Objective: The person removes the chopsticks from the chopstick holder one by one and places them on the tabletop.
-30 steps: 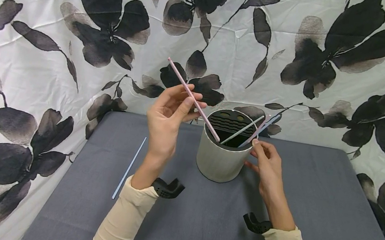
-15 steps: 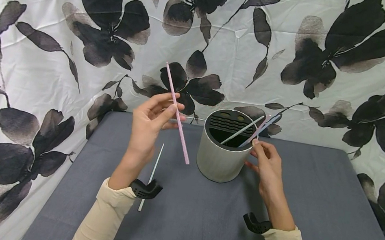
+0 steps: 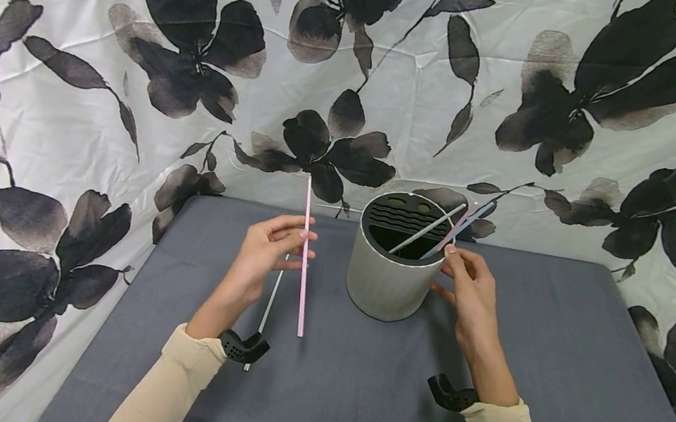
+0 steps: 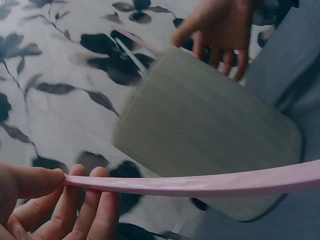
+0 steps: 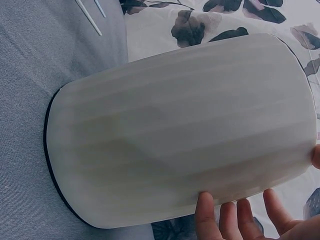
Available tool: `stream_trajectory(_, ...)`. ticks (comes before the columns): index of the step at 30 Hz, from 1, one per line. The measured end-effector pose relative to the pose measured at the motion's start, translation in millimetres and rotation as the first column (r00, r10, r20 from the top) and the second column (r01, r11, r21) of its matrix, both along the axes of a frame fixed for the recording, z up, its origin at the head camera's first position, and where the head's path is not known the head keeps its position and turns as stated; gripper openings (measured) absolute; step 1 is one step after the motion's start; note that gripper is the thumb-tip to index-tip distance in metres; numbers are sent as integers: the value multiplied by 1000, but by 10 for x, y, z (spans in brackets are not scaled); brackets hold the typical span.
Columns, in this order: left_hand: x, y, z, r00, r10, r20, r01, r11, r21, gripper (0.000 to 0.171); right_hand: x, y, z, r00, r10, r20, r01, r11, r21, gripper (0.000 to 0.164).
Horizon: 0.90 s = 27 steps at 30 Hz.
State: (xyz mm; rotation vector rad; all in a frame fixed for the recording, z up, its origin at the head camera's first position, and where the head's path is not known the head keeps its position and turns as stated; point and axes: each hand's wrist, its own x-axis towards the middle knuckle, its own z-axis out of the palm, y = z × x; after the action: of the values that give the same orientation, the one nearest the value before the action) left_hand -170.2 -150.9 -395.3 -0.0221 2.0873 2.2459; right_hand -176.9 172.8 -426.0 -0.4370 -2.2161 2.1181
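My left hand [image 3: 271, 248] pinches a pink straw [image 3: 303, 285] between thumb and fingers, left of a round pale-grey utensil holder [image 3: 388, 287]. The straw stands nearly upright in the head view; in the left wrist view the pink straw [image 4: 210, 185] runs across in front of the holder. My right hand [image 3: 473, 288] steadies the holder, thumb at its rim and fingers against its outer side. A pale green straw [image 3: 419, 237] and a blue straw [image 3: 472, 223] lean inside the holder's open front, with a pink one partly covered beside them.
Behind my left wrist a whitish straw [image 3: 271, 299] lies on the grey cloth-covered table [image 3: 364, 395]. The right wrist view shows it with a blue straw [image 5: 100, 7] beside it. A floral curtain [image 3: 430, 109] hangs behind the table.
My left hand has moved left and down with the pink straw, from over the holder's mouth to beside it, and the straw has turned nearly upright. My right hand has stayed put.
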Motion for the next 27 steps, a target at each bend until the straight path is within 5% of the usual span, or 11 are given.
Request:
stream_trajectory(14, -94, 89, -821, 973, 43, 227, -17, 993, -116, 32, 13, 6, -3, 1000, -1, 2, 1, 1000, -2, 51)
stream_trajectory(22, -126, 132, -1146, 988, 60, 141, -25, 971, -238, 27, 15, 10, -6, 1000, 15, -1, -15, 1000, -10, 53)
stream_trajectory(27, -122, 161, -1218, 996, 74, 43, -49, 907, -417, 20, 31, 8, -10, 1000, 10, -7, -10, 1000, -12, 49)
